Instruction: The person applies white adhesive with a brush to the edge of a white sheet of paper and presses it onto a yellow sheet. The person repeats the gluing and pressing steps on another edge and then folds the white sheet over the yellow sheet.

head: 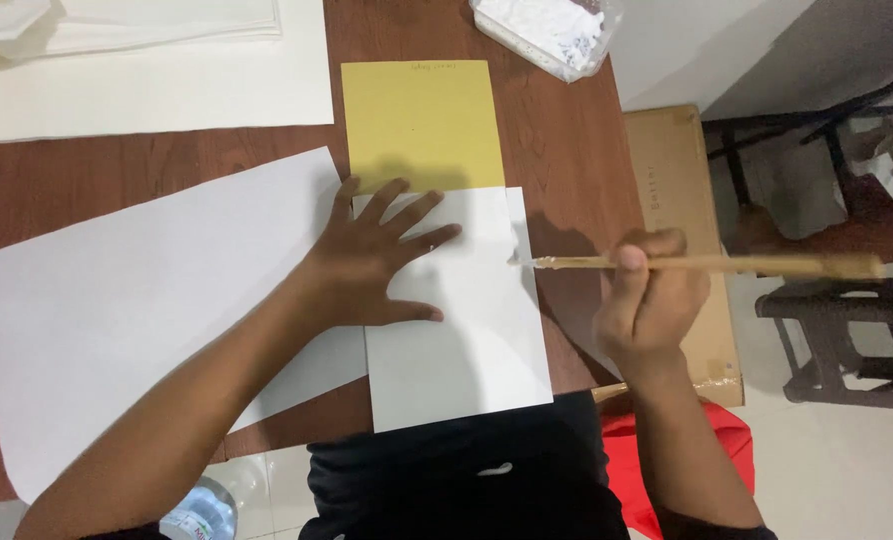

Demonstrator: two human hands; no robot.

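Observation:
My left hand (pixel 382 260) lies flat with fingers spread on a white sheet of paper (pixel 467 340) near the table's front edge. A yellow sheet (pixel 422 120) lies just beyond it, its near edge under the white sheet. My right hand (pixel 647 300) grips a long wooden-handled brush (pixel 727 264) held level. The brush's tip (pixel 522 262) touches the white sheet's right edge.
A large white sheet (pixel 117 310) lies to the left on the brown wooden table (pixel 567 150), and another (pixel 147 80) lies at the back. A plastic bag (pixel 552 30) sits at the far edge. A cardboard box (pixel 682 220), dark stools (pixel 847 320) and a bottle (pixel 202 510) are beside the table.

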